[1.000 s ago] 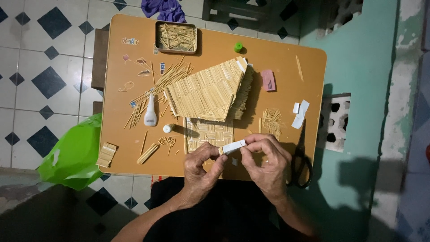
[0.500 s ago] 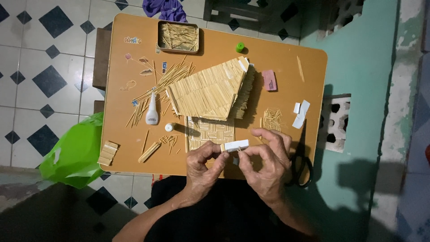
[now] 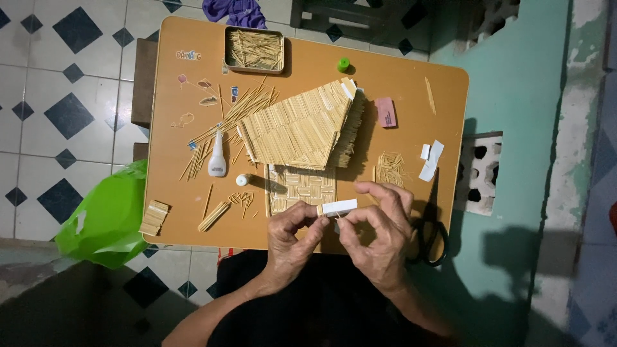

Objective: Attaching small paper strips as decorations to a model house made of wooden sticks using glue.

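Low in the frame's centre, the left hand [image 3: 292,241] and right hand [image 3: 379,234] pinch a white strip [image 3: 339,207] between fingertips — fingers narrow, at the table [image 3: 308,58] edge. Upper centre, a tin [image 3: 227,48] holds sticks [image 3: 255,49] — beside the stick roof [image 3: 299,125].

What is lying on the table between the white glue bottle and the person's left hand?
In the head view, between the glue bottle and the left hand lie a small white cap, scattered short sticks and a bundle of sticks.
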